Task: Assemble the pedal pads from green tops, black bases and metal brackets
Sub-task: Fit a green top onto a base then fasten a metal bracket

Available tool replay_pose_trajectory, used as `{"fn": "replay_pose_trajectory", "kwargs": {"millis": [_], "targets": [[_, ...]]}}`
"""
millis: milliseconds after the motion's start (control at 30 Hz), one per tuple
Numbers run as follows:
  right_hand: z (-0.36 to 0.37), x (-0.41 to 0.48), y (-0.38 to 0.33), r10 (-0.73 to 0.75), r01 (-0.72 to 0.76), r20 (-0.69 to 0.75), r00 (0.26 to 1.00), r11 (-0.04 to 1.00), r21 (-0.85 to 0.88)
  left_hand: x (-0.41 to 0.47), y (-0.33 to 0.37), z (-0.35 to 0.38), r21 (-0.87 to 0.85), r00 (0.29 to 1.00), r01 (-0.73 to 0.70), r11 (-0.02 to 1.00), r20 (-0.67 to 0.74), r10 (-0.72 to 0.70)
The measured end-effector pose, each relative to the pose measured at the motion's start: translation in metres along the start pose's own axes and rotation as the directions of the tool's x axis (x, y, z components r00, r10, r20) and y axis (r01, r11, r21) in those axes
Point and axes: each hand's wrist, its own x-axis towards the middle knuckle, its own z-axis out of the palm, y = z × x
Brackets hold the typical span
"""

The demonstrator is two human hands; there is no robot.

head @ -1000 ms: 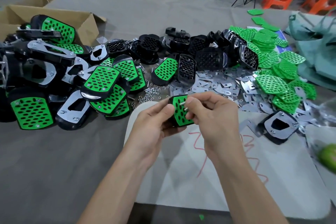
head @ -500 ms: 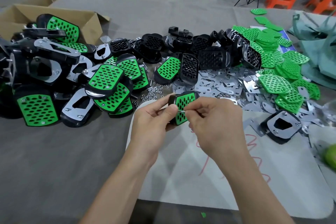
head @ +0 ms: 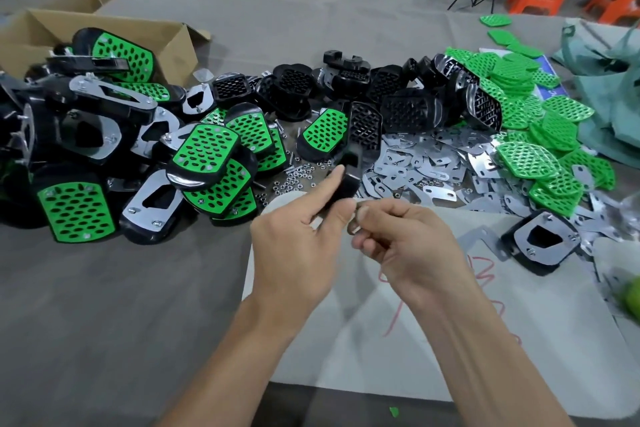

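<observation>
My left hand (head: 298, 246) grips a pedal pad (head: 346, 180) above the table's middle, turned so that only its black base shows. My right hand (head: 401, 243) is beside it, fingers curled, pinching something small and metallic at the pad's lower edge; what it is I cannot tell. Assembled pads (head: 204, 152) with green tops are heaped at the left. Bare black bases (head: 408, 111) lie at the back middle, flat metal brackets (head: 426, 170) to their front and loose green tops (head: 526, 159) at the right.
A white sheet (head: 485, 340) with red scribbles lies under my hands. Small nuts (head: 294, 177) are scattered just beyond my left hand. An open cardboard box (head: 104, 28) stands back left. One pad with its bracket up (head: 540, 239) lies at right. A green bag (head: 609, 80) sits far right.
My left hand has turned the pad, so its green top no longer faces me and the black base shows. Both hands have shifted slightly away from me.
</observation>
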Motion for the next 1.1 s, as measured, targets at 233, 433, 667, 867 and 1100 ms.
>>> {"fn": "replay_pose_trajectory", "kwargs": {"millis": [233, 433, 667, 867, 1100], "targets": [[0.001, -0.004, 0.020, -0.755, 0.399, 0.017, 0.655, 0.327, -0.857, 0.001, 0.013, 0.008, 0.013, 0.996, 0.088, 0.996, -0.007, -0.088], [-0.005, 0.007, 0.012, -0.119, 0.112, -0.077, 0.990, 0.989, -0.094, 0.001, -0.004, 0.007, -0.075, 0.983, 0.172, 0.982, 0.075, -0.166], [-0.013, 0.019, 0.013, -0.201, 0.208, 0.057, 0.978, 0.925, -0.319, 0.006, -0.025, 0.019, -0.253, 0.936, 0.349, 0.903, 0.149, -0.320], [-0.022, 0.033, 0.007, -0.090, 0.149, 0.252, 0.963, 0.963, -0.225, 0.004, -0.029, 0.023, -0.403, 0.791, 0.610, 0.682, 0.368, -0.489], [-0.013, 0.039, 0.026, -0.151, 0.180, 0.107, 0.983, 0.911, -0.370, -0.007, -0.043, 0.026, -0.332, 0.816, 0.577, 0.746, 0.283, -0.504]]}}
